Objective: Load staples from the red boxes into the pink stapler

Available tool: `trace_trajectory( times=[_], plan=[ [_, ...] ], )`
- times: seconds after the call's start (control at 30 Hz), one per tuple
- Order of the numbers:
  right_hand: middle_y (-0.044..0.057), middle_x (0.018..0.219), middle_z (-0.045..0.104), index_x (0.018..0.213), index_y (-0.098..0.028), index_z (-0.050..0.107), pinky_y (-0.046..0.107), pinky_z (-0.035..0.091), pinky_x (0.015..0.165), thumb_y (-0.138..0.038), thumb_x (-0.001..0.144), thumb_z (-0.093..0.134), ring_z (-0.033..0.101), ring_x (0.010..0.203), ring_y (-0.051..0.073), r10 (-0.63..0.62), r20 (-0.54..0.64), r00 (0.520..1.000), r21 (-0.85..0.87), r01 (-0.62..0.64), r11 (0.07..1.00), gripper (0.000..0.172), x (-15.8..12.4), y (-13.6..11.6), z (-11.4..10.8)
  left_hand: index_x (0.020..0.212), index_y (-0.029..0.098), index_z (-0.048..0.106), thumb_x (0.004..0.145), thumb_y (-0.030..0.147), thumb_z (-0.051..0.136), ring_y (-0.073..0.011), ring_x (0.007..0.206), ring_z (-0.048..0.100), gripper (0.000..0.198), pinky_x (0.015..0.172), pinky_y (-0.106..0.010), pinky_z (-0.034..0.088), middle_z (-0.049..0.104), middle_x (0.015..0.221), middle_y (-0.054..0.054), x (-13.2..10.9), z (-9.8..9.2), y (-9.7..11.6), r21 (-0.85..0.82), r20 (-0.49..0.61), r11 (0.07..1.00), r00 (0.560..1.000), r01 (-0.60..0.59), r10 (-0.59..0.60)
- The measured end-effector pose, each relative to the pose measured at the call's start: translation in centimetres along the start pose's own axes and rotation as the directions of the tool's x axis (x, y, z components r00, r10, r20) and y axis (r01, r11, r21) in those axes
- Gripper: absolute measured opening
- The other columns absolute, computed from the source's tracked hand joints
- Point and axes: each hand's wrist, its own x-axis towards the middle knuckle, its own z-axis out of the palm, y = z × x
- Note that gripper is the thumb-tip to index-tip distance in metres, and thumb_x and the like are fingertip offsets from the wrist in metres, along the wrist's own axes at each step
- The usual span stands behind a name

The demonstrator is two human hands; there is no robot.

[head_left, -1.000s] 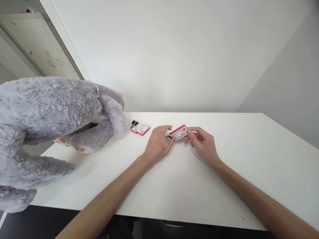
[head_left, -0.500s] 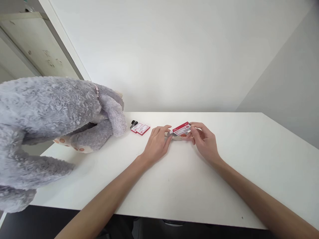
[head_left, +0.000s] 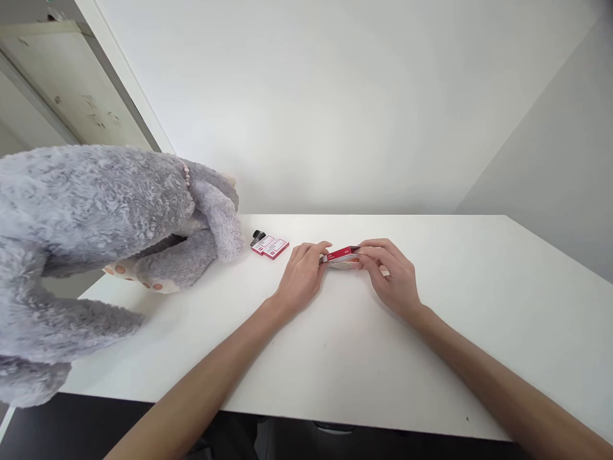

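A small red-and-white box [head_left: 340, 255] is between my two hands, turned so that its narrow red side faces up. Just below it shows a pale pouch [head_left: 343, 265] with orange print, mostly covered by the box. My right hand [head_left: 395, 275] pinches the box's right end between thumb and fingers. Closed at the left end, my left hand [head_left: 302, 273] has its thumb and fingers at the pouch's edge and touching the box's corner. Which of the two its fingertips press on is partly hidden.
Two flat red-and-white boxes [head_left: 274, 248] lie on the white table [head_left: 325, 358], left of my hands, beside a small black object [head_left: 257, 236]. A large grey plush toy [head_left: 96, 204] takes up the table's left side. A white wall [head_left: 335, 115] rises behind the table.
The box has tilted from showing its broad labelled face to showing its narrow red side, and it sits slightly lower. My right fingers have shifted a little left and down with it.
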Motion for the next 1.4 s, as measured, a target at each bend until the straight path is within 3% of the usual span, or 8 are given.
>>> trace_trajectory(
  times=[0.97,1.4],
  plan=[
    [0.007,0.110,0.069,0.102,-0.028,0.070,0.035,0.062,0.059,-0.026,0.104,0.053,0.071,0.074,0.018,0.005,-0.005,1.000,0.019,-0.005,1.000,0.017,-0.10,-0.11,0.03,0.133,0.024,0.048,0.098,0.027,0.062,-0.0261,0.106,0.063,0.038,0.093,-0.044,0.051,0.070,0.111,-0.006,-0.05,-0.21,0.44,-0.054,0.014,0.998,1.000,0.018,-0.018],
    [0.008,0.109,0.068,0.102,-0.027,0.069,0.035,0.063,0.060,-0.026,0.103,0.053,0.070,0.074,0.017,0.003,0.005,1.000,0.013,-0.003,1.000,0.016,-0.12,0.05,0.02,0.131,0.023,0.048,0.096,0.016,0.054,-0.0255,0.105,0.065,0.036,0.093,-0.044,0.051,0.071,0.108,-0.006,0.10,-0.44,0.83,-0.041,0.012,0.999,1.000,0.015,-0.015]
  ],
)
